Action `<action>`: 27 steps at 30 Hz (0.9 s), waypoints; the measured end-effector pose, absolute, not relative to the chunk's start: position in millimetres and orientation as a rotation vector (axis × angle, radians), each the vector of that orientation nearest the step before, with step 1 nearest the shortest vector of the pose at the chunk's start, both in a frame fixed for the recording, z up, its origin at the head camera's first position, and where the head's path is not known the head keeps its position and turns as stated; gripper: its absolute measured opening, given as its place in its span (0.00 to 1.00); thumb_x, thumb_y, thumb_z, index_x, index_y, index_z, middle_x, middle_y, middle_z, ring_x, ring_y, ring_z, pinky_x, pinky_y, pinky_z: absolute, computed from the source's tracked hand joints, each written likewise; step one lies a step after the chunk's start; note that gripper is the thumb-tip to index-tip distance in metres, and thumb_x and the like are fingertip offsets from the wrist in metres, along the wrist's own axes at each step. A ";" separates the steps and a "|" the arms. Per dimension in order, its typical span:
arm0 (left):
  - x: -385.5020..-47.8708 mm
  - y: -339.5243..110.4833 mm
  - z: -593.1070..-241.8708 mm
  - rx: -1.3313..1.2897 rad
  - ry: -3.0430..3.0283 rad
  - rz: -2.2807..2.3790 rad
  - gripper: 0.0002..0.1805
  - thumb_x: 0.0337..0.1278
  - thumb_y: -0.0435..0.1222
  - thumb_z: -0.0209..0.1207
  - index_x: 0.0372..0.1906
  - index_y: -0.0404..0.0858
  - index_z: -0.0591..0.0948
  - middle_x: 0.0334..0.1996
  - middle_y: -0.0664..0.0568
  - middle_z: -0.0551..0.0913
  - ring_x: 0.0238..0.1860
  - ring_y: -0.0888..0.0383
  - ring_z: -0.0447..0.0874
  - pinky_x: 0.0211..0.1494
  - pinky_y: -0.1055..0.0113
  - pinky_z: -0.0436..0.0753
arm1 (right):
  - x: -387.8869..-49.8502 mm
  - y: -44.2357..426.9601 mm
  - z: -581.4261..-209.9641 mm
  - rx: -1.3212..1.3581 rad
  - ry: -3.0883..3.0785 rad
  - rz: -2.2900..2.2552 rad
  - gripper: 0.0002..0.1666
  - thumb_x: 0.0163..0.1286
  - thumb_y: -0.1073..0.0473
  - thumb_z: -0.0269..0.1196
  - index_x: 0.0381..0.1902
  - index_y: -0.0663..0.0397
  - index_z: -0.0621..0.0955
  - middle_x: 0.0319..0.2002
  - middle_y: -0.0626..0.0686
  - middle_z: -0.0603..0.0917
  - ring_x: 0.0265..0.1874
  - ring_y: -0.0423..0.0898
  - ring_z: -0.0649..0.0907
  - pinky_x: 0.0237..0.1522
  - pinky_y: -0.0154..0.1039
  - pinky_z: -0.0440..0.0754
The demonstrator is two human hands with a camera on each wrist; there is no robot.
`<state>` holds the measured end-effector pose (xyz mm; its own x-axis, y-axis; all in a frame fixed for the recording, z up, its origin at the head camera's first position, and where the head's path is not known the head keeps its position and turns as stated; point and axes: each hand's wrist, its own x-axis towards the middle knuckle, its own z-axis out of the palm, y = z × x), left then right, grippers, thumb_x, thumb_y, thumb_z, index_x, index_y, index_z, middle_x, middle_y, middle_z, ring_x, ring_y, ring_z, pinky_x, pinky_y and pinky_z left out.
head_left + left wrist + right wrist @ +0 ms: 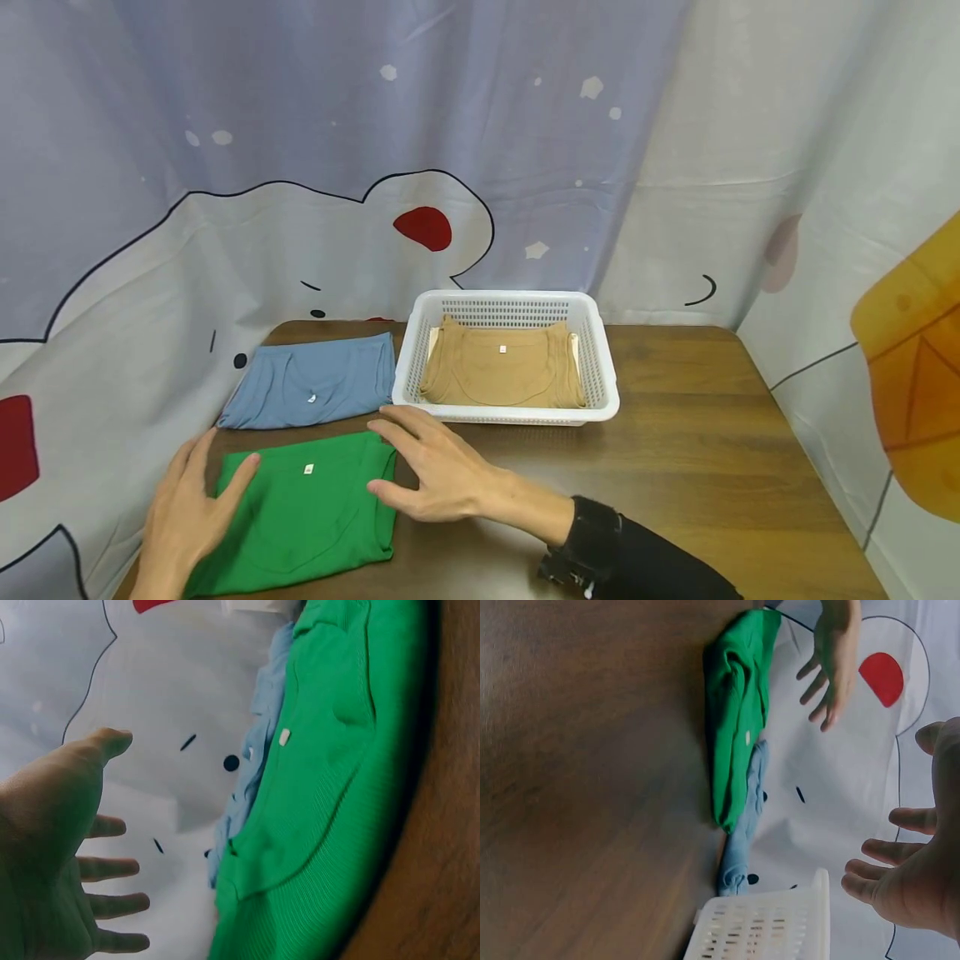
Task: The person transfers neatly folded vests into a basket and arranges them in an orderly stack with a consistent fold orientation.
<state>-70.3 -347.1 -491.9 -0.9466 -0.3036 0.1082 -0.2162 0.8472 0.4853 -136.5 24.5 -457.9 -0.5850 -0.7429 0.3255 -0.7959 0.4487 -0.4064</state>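
Observation:
A folded green shirt [315,508] with a small white neck label lies at the table's near left. Over its left side is my left hand [187,508], fingers spread and holding nothing. My right hand [438,467] hovers by the shirt's right edge, its fingers apart. Both palms face inward; the wrist views show air between each hand and the cloth. Behind the green shirt lies a folded blue garment [322,379]. A white plastic basket [606,367] stands at the table's back, holding a folded tan shirt [502,367] with a strip of cream cloth at its sides.
The brown wooden table [675,467] extends to the right of the basket. A printed curtain [300,100] hangs close behind the table and along its sides. On the right wrist is a black band [592,537].

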 end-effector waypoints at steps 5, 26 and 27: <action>-72.1 -354.0 -497.8 0.472 -2.914 -0.714 0.54 0.83 0.65 0.55 0.92 0.35 0.53 0.85 0.21 0.58 0.78 0.14 0.62 0.72 0.15 0.67 | -132.4 18.4 -459.7 1.404 -2.638 0.775 0.42 0.84 0.35 0.60 0.85 0.49 0.71 0.83 0.56 0.75 0.84 0.52 0.75 0.86 0.45 0.75; -76.5 -375.0 -524.6 0.432 -3.101 -0.703 0.56 0.87 0.64 0.49 0.86 0.17 0.54 0.80 0.13 0.60 0.77 0.12 0.62 0.76 0.18 0.67 | -134.4 1.8 -480.3 1.160 -3.029 0.868 0.45 0.83 0.37 0.63 0.83 0.61 0.72 0.78 0.61 0.80 0.78 0.53 0.81 0.80 0.44 0.82; -77.2 -376.2 -525.0 0.448 -3.128 -0.715 0.57 0.87 0.65 0.48 0.86 0.17 0.52 0.80 0.13 0.59 0.78 0.12 0.60 0.78 0.18 0.66 | -134.8 1.5 -480.8 1.143 -3.048 0.892 0.45 0.83 0.37 0.64 0.83 0.61 0.72 0.79 0.61 0.80 0.79 0.53 0.81 0.80 0.44 0.81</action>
<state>-77.2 -376.2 -525.0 -0.9571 -0.2444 -0.1558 -0.2878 0.8648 0.4114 -134.8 1.5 -480.8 -0.7464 -0.6647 -0.0323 -0.5424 0.6358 -0.5491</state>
